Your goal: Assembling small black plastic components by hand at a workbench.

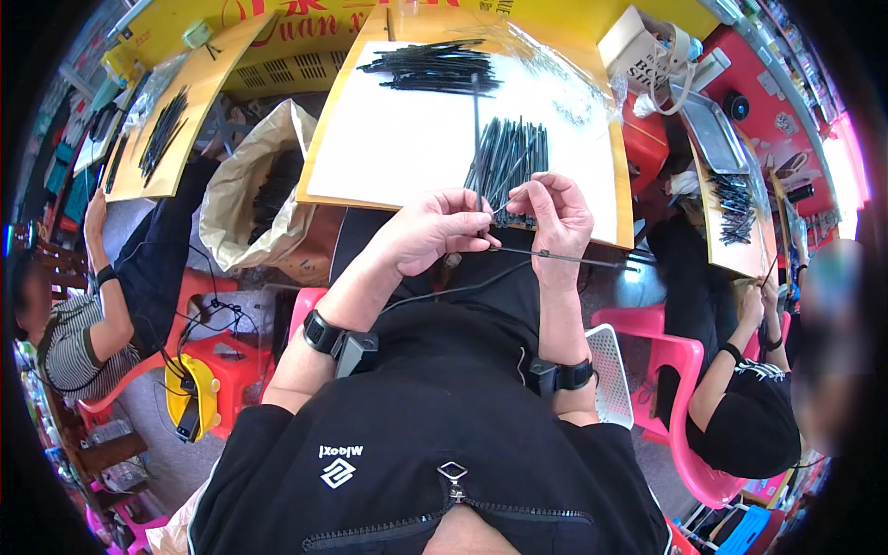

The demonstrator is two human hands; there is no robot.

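My left hand (433, 227) is closed, thumb against fingers, on thin black rods. One black rod (476, 129) points away from me over the table; another thin rod (564, 258) runs rightward, passing below my right fingertips. My right hand (555, 222) pinches a thin strand, seemingly a wire, close to the left fingertips. What joins these pieces is too small to make out. Just beyond both hands, a bundle of black rods (509, 162) lies on the white sheet (388, 139). A second pile of black rods (430, 67) is at the sheet's far edge.
Fine wires (564, 88) lie scattered at the sheet's far right. A paper sack (222, 208) with dark contents stands left of the wooden table (324, 153). A tote bag (643, 46) sits at the back right. Other people work at boards on both sides.
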